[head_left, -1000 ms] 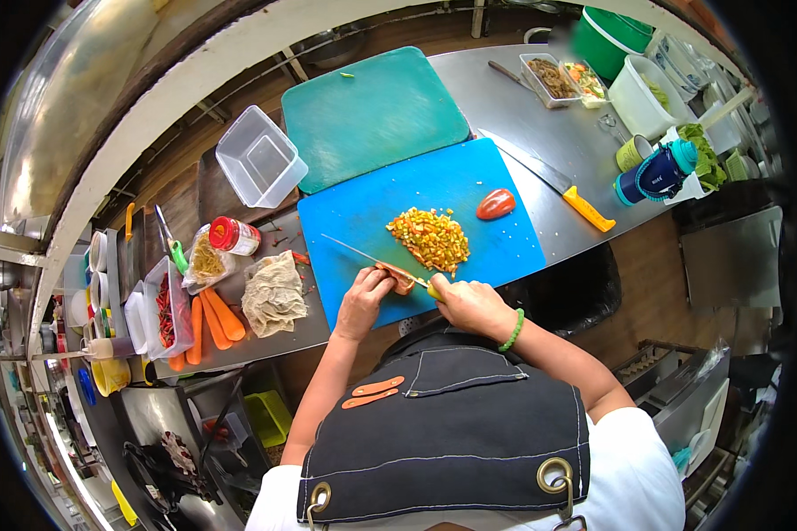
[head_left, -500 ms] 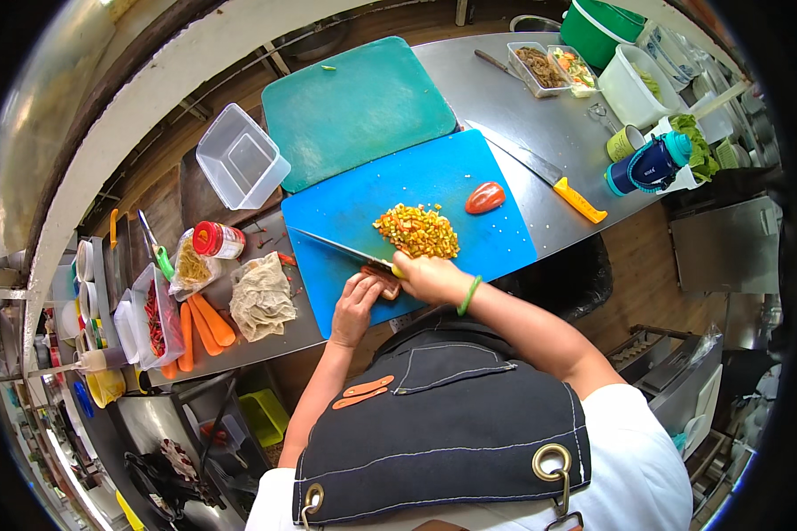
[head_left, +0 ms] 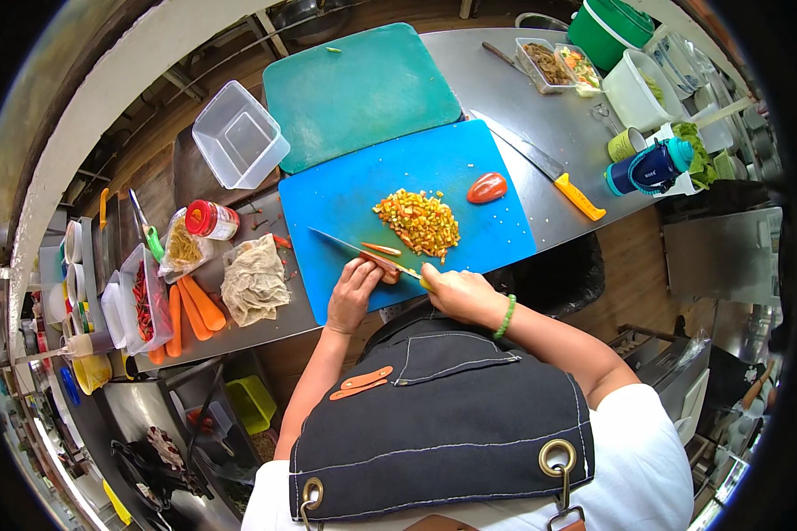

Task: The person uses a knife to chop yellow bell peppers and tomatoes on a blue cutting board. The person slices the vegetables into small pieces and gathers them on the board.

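Observation:
My right hand (head_left: 465, 296) grips the yellow handle of a kitchen knife (head_left: 350, 245), its blade pointing to the far left over the blue cutting board (head_left: 496, 243). With closed fingers, my left hand (head_left: 350, 294) holds a red tomato piece (head_left: 390, 276) at the board's near edge, right against the blade. A thin tomato slice (head_left: 381, 249) lies on the blade's far side. Beyond it is a heap of diced yellow, orange and red vegetables (head_left: 416, 221). Toward the right of the board lies a larger red tomato piece (head_left: 487, 188).
A green cutting board (head_left: 354, 97) adjoins the blue one. Left are a clear plastic tub (head_left: 239, 142), a red-lidded jar (head_left: 211, 219), a crumpled cloth (head_left: 255, 281) and carrots (head_left: 202, 308). Right are another yellow-handled knife (head_left: 540, 159) and a dark blue bottle (head_left: 646, 168).
My right hand has drawn the knife nearer and to the right. A thin tomato slice now lies apart beyond the blade. My left hand stays on the tomato piece.

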The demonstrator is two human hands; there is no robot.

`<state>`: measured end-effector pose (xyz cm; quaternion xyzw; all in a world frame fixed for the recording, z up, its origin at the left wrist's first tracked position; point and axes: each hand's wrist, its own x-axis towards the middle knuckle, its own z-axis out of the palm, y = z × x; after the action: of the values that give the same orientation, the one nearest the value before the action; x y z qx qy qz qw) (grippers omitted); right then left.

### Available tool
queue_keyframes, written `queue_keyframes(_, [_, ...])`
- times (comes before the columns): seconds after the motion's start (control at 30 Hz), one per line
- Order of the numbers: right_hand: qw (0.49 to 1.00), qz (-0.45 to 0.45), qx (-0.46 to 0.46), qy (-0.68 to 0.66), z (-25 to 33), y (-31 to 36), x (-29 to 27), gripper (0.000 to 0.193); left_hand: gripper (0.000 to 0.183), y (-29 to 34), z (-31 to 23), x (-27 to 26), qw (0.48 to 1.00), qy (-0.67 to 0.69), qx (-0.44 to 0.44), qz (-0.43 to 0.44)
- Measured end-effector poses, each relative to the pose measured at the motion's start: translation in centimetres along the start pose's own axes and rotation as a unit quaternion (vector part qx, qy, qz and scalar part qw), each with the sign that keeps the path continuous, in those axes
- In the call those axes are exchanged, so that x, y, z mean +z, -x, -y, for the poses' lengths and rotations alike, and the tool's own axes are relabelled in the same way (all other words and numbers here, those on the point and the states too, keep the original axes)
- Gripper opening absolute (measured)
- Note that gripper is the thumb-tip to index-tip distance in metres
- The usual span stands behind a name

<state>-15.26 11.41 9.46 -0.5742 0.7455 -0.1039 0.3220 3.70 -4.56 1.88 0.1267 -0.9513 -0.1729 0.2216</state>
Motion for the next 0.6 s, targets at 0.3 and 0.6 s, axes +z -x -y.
queue_keyframes(0.3, [0.996, -0.029, -0.077, -0.042, 0.3, -8.6, 0.8, 0.028, 0.03, 0.8, -0.2, -0.5, 0.999, 0.022, 0.004, 0.025])
queue_keyframes(0.6, [0.997, -0.026, -0.036, 0.07, 1.5, 0.6, -1.5, 0.02, 0.025, 0.9, 0.1, 0.3, 1.0, 0.017, -0.021, 0.014])
